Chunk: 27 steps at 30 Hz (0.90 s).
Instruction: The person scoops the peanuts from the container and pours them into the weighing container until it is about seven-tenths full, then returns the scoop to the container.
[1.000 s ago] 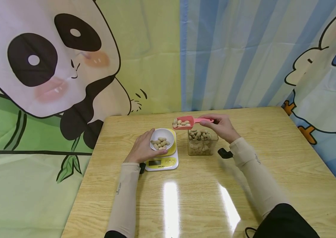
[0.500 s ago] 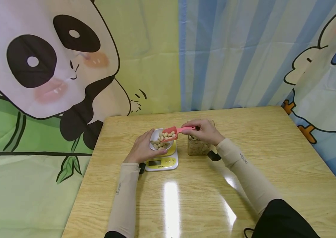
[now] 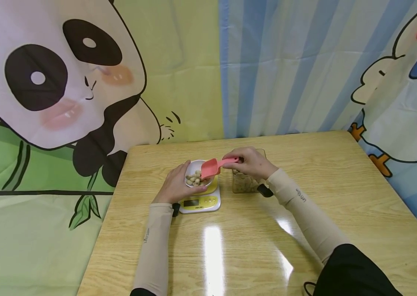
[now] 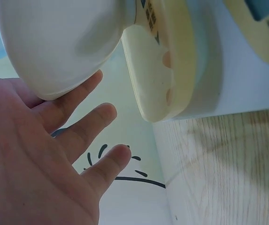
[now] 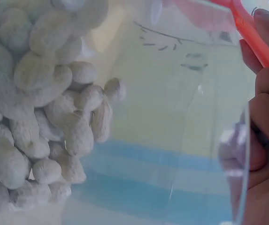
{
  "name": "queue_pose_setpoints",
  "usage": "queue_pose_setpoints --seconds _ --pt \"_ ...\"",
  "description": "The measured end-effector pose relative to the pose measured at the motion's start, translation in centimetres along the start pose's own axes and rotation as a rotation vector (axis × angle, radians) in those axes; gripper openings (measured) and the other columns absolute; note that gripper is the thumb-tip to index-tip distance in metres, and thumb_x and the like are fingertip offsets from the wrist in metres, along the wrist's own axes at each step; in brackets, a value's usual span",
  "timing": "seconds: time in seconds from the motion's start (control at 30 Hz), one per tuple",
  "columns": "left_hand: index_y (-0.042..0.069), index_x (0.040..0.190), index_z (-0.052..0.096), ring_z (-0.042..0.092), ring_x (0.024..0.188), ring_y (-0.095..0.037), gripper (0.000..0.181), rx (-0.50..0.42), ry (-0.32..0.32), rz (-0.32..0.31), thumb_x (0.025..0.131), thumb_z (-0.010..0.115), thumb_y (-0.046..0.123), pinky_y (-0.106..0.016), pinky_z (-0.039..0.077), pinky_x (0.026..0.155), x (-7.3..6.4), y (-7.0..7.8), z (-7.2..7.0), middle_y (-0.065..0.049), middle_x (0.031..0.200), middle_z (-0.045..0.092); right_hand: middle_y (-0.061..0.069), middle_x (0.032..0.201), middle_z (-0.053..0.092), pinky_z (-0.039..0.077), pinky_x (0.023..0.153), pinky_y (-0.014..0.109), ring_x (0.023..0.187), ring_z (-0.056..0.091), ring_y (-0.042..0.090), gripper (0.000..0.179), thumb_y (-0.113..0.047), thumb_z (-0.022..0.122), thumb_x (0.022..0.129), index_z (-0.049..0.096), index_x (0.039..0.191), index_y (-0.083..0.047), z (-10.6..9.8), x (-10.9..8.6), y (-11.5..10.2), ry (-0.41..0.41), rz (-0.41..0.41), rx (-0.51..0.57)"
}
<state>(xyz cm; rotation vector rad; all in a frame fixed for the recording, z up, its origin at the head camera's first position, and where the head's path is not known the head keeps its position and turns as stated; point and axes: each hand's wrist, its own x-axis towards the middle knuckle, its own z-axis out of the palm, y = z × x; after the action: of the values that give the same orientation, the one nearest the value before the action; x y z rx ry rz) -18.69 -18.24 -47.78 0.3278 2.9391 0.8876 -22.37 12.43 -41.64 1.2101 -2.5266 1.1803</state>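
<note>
A white bowl (image 3: 194, 165) of unshelled peanuts (image 3: 193, 179) is on a yellow and white kitchen scale (image 3: 200, 202). My left hand (image 3: 174, 183) holds the bowl's left side, thumb in front and fingers behind; in the left wrist view, fingers (image 4: 85, 129) reach out beneath the bowl's wall (image 4: 64, 37). By its handle my right hand (image 3: 253, 163) grips a pink scoop (image 3: 210, 167), tipped over the bowl's right part. Whether any peanuts stay in the scoop is hidden. Beneath the right hand stands a clear container (image 3: 243, 185), with peanuts (image 5: 45, 103) seen through its wall.
Everything stands on a wooden table (image 3: 286, 230) near its back edge. Behind it hang cloths with a cartoon panda (image 3: 38, 78) and blue stripes (image 3: 252, 74). The scale's display (image 3: 191, 202) faces me.
My right hand has moved left with the scoop, from above the container to over the bowl. The scoop, loaded with peanuts earlier, has tilted down into the bowl. My left hand stays put.
</note>
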Motion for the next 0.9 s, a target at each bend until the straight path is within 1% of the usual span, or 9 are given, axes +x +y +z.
queue_pose_setpoints --seconds 0.13,0.2,0.3,0.4,0.5,0.57,0.63,0.8,0.9 --pt "0.017 0.163 0.024 0.036 0.142 -0.037 0.126 -0.002 0.000 0.003 0.066 0.079 0.077 -0.063 0.032 0.113 0.1 0.0 0.0 -0.009 0.158 0.039 -0.009 0.090 0.070 0.048 0.060 0.027 0.067 0.055 0.010 0.026 -0.034 0.075 0.093 0.078 0.112 -0.017 -0.7 -0.2 -0.1 0.020 0.017 -0.004" --pt "0.017 0.162 0.025 0.037 0.142 -0.037 0.126 -0.001 0.002 0.010 0.066 0.078 0.077 -0.062 0.033 0.113 0.2 -0.1 0.0 -0.009 0.157 0.040 -0.009 0.092 0.072 0.051 0.062 0.027 0.069 0.059 0.009 0.026 -0.034 0.075 0.093 0.078 0.113 -0.016 -1.1 -0.4 0.0 0.031 0.037 0.015" --pt "0.017 0.162 0.025 0.037 0.142 -0.037 0.127 0.003 0.002 0.015 0.065 0.078 0.079 -0.061 0.032 0.113 0.2 -0.2 0.0 -0.010 0.157 0.040 -0.008 0.094 0.073 0.053 0.063 0.028 0.070 0.061 0.011 0.026 -0.033 0.075 0.094 0.078 0.114 -0.017 -1.8 -0.8 0.2 0.048 0.060 0.040" --pt "0.018 0.162 0.025 0.037 0.142 -0.037 0.128 -0.001 0.003 0.012 0.064 0.077 0.080 -0.061 0.032 0.114 0.2 -0.2 0.0 -0.009 0.158 0.039 -0.008 0.095 0.073 0.053 0.063 0.029 0.071 0.061 0.012 0.026 -0.036 0.074 0.094 0.078 0.115 -0.021 -2.7 -1.2 0.6 0.064 0.102 0.058" --pt "0.018 0.162 0.025 0.036 0.142 -0.036 0.128 -0.007 0.004 0.010 0.064 0.077 0.081 -0.061 0.032 0.114 0.1 -0.2 0.1 -0.009 0.158 0.039 -0.008 0.098 0.073 0.052 0.062 0.029 0.071 0.060 0.015 0.026 -0.038 0.075 0.093 0.077 0.115 -0.024 -3.8 -2.0 0.7 0.093 0.173 0.081" --pt "0.018 0.162 0.025 0.037 0.142 -0.036 0.127 -0.004 0.003 0.012 0.064 0.076 0.081 -0.060 0.032 0.114 0.1 -0.3 0.1 -0.009 0.157 0.040 -0.007 0.101 0.072 0.052 0.063 0.029 0.072 0.060 0.016 0.027 -0.037 0.076 0.092 0.077 0.116 -0.024 -4.4 -2.6 0.8 0.119 0.219 0.089" --pt "0.018 0.163 0.024 0.036 0.142 -0.035 0.127 -0.004 0.003 0.013 0.065 0.077 0.080 -0.060 0.031 0.115 0.1 -0.2 0.1 -0.009 0.158 0.039 -0.004 0.100 0.071 0.050 0.062 0.028 0.072 0.057 0.018 0.027 -0.035 0.076 0.093 0.077 0.117 -0.023 -5.1 -3.3 1.0 0.145 0.253 0.090" --pt "0.018 0.163 0.024 0.036 0.142 -0.035 0.127 -0.009 0.009 0.012 0.065 0.078 0.079 -0.059 0.030 0.116 0.1 -0.2 0.0 -0.009 0.157 0.040 0.001 0.105 0.071 0.046 0.060 0.029 0.072 0.054 0.021 0.030 -0.027 0.076 0.094 0.075 0.122 -0.019 -6.5 -4.8 1.5 0.185 0.299 0.075" --pt "0.018 0.163 0.024 0.038 0.141 -0.035 0.127 -0.014 0.012 0.014 0.065 0.078 0.078 -0.059 0.032 0.114 0.1 -0.1 0.1 -0.009 0.156 0.041 0.001 0.108 0.071 0.046 0.061 0.029 0.073 0.055 0.021 0.030 -0.027 0.076 0.094 0.075 0.123 -0.019 -7.2 -5.7 1.8 0.192 0.326 0.056"
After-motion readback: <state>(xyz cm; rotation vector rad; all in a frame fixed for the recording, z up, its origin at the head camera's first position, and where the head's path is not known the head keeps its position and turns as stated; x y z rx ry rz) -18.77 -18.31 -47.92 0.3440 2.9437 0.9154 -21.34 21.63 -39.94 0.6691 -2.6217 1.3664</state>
